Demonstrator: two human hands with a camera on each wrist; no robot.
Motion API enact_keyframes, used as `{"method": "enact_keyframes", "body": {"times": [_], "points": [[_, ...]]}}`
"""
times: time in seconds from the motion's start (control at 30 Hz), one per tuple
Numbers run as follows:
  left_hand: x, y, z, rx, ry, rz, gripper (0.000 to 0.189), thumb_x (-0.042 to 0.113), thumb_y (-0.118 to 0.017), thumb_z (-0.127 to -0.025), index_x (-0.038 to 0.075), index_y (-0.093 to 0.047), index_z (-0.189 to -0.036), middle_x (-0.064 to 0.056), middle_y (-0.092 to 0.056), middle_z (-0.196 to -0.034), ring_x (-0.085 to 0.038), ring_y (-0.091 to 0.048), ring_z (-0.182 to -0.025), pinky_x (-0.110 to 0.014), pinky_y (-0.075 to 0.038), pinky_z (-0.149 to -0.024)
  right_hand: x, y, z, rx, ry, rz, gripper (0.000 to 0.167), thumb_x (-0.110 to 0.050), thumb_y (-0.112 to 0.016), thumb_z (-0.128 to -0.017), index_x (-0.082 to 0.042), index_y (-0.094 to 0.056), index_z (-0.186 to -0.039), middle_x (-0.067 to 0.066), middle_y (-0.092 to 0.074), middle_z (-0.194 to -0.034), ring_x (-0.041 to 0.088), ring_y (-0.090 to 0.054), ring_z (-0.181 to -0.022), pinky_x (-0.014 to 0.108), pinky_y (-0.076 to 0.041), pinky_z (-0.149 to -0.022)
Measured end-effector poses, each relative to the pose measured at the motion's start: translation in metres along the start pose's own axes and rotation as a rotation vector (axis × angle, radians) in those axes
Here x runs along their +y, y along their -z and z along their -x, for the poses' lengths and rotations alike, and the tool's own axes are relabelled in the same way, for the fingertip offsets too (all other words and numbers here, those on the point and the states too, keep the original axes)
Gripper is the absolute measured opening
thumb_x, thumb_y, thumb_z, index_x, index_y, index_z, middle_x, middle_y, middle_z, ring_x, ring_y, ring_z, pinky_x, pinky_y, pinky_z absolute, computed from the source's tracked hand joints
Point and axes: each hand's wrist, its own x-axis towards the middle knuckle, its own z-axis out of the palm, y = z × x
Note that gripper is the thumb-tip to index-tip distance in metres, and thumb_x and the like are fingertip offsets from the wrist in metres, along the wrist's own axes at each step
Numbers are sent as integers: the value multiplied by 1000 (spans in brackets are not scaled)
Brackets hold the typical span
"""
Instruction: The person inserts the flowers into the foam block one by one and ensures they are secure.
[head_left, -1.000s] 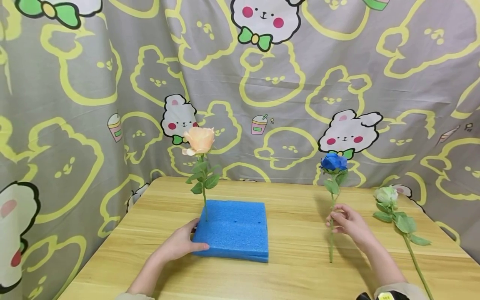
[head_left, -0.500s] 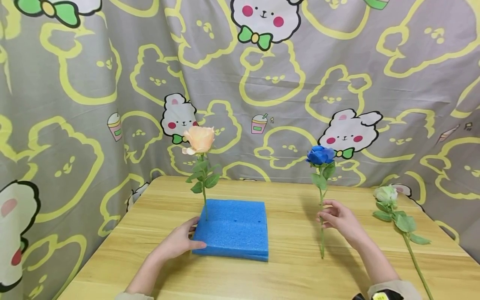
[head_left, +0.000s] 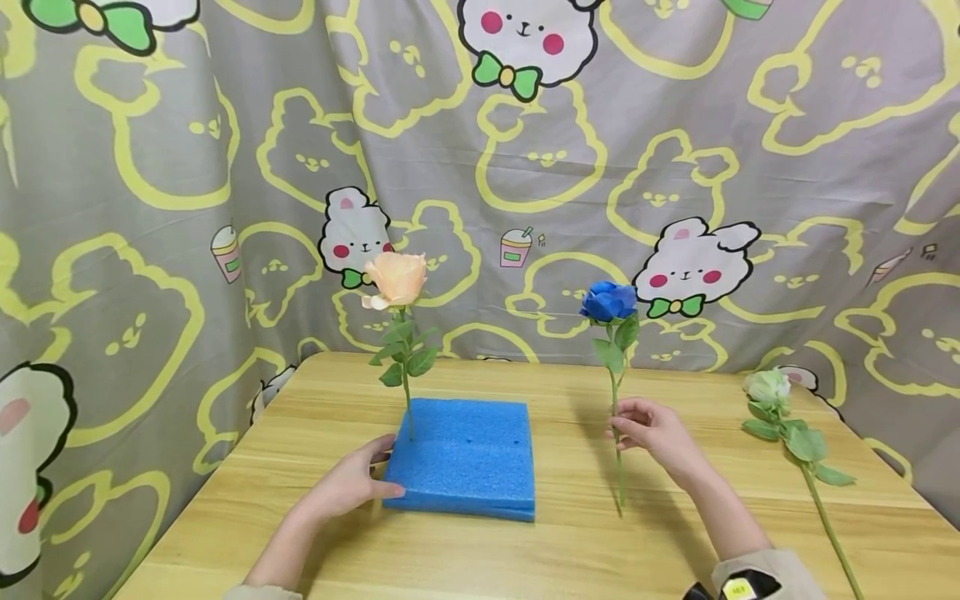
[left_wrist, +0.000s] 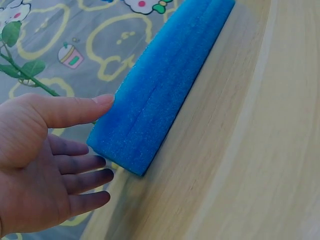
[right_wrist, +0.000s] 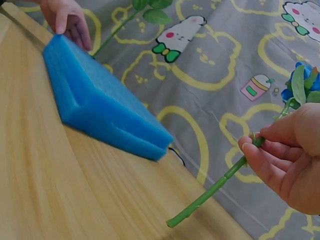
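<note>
The leftmost flower (head_left: 401,333) stands in the foam block (head_left: 468,471).

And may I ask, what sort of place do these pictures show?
It looks like an indoor tabletop corner, perhaps arranged for crafts or filming: a wood-grain table, a cartoon-print curtain behind it, and a blue foam block with a peach flower standing in it.

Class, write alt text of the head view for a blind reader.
A right hand holds a blue flower upright, right of a blue foam block the left hand touches; a peach flower stands in the block. A pale flower lies on the table.
</note>
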Motion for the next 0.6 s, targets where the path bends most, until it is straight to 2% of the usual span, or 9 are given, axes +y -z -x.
{"method": "enact_keyframes", "body": {"times": [0.17,0.33,0.6], "points": [[-2,0,-1,-3,-9,-5,88,21,-78,-74,-16,-28,-136,-32,-37,-137,-45,-39,-123,-55,-31,-100,-5,-12,-7,-1,-3,-22,26,-7,-57,-92,13,-52,-107,12,-63,-90,16,-64,-82,32,-54,-71],[-1,0,0,-7,-9,-2,86,21,-77,-74,-16,-30,-135,-32,-37,-136,-46,-38,-123,-56,-31,-100,-11,-25,-15,1,35,-42,25,-8,-58,-91,12,-54,-106,10,-63,-90,14,-64,-82,34,-54,-71],[0,1,1,-17,-9,4,85,21,-76,-75,-16,-29,-136,-32,-37,-136,-46,-37,-123,-56,-30,-100,-20,-48,-25,20,122,-100,24,-6,-59,-91,12,-54,-106,25,-60,-93,17,-64,-79,41,-54,-71]]}}
